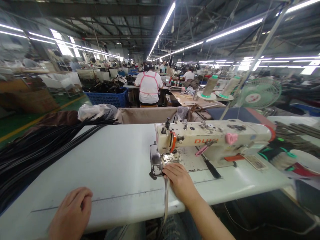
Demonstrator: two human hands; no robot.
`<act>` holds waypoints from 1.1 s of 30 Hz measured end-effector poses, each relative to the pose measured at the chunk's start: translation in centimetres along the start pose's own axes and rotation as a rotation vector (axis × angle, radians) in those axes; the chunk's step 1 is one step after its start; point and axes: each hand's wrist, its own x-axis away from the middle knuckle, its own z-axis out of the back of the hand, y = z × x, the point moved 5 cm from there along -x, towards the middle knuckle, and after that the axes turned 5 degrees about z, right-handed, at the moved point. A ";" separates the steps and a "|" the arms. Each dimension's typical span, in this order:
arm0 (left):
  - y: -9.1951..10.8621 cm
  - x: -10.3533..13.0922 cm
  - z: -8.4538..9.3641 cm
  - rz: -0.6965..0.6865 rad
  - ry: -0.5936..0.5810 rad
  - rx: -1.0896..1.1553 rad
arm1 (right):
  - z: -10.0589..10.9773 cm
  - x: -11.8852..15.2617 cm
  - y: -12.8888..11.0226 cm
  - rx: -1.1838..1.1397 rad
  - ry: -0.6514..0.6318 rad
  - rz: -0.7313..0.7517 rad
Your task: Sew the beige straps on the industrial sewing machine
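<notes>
At the sewing machine (pixel 215 135), the right hand's (pixel 178 181) fingers close together on a pale strip (pixel 166 198), probably guiding it near the presser foot; its tail drapes over the desk's (pixel 120 156) front edge. The left hand (pixel 72 211) rests well apart, fingers curled; whether around anything, I can't tell.

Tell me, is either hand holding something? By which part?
The right hand is on a pale strip, above its dangling end; any pinch is hidden. The left hand shows nothing held.
</notes>
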 end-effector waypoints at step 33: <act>25.3 4.7 -6.9 -0.430 -1.045 0.963 | 0.2 -0.4 0.3 0.055 -0.009 0.060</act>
